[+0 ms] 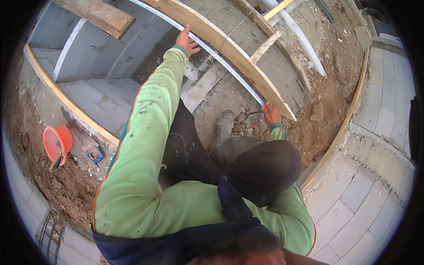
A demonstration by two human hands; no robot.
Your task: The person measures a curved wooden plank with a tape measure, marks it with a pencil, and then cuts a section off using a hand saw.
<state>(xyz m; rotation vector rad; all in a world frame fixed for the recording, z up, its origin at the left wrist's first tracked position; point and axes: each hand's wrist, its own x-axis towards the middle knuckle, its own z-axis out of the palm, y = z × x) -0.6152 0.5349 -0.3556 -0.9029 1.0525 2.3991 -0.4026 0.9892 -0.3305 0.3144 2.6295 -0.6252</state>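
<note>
A white tape measure blade [213, 54] runs along the edge of a long wooden board [223, 44]. My left hand [187, 43], at the end of a stretched-out arm, holds the blade partway along, its thumb crossing over it and its fingers beside the lower edge. Lower right, my right hand [272, 114] has its fingers closed around the blade's near end, close to the board's end. Part of what this hand grips is hidden. The blade's far end runs out of view at the top.
An orange bucket [57, 142] and a handsaw [84, 138] lie on the soil at left. A loose plank [95, 15] spans the walled pit. Wet-looking concrete [282, 68] lies beyond the board, near a white pipe [302, 42]. Block walls [353, 190] edge the right side.
</note>
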